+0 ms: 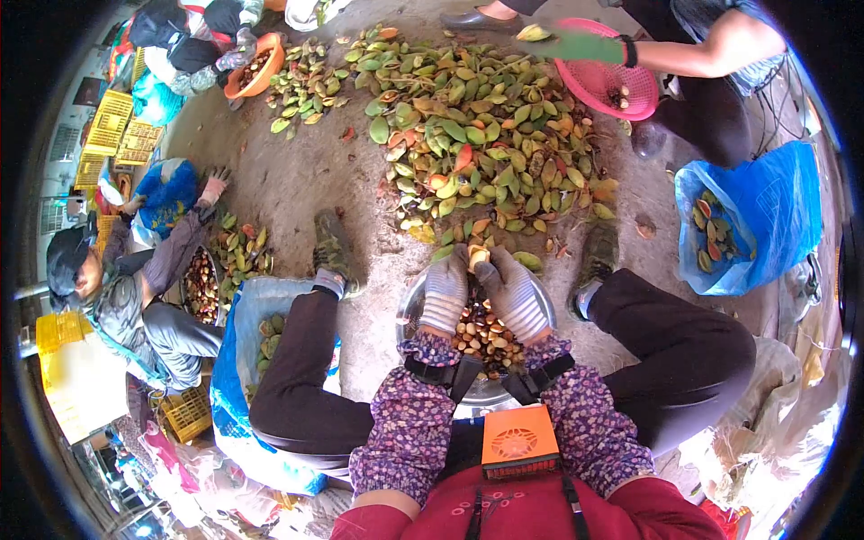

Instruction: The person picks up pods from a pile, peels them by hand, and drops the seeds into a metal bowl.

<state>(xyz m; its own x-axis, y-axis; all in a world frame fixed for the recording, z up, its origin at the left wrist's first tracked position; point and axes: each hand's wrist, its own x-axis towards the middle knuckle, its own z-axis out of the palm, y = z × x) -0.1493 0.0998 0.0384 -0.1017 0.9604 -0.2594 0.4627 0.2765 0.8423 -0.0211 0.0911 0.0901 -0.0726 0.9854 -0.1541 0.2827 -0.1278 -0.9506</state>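
Note:
In the head view, my left hand (445, 290) and my right hand (513, 295), both in grey striped gloves, come together just past a metal bowl (544, 295). Between their fingertips they grip a pale, split-looking seed pod (478, 256); the gloves cover part of it. Below my hands, the bowl holds many brown seeds (486, 333) with pale patches. Directly beyond my fingers spreads a big pile of green, yellow and reddish pods (486, 135) on the ground.
Blue sacks with pods stand at left (236, 360) and right (783, 216). A co-worker's green-gloved hand (585, 47) is over a pink basket (641, 90). Another person (126, 288) sits left near yellow crates (110, 121); others work by an orange basin (270, 79).

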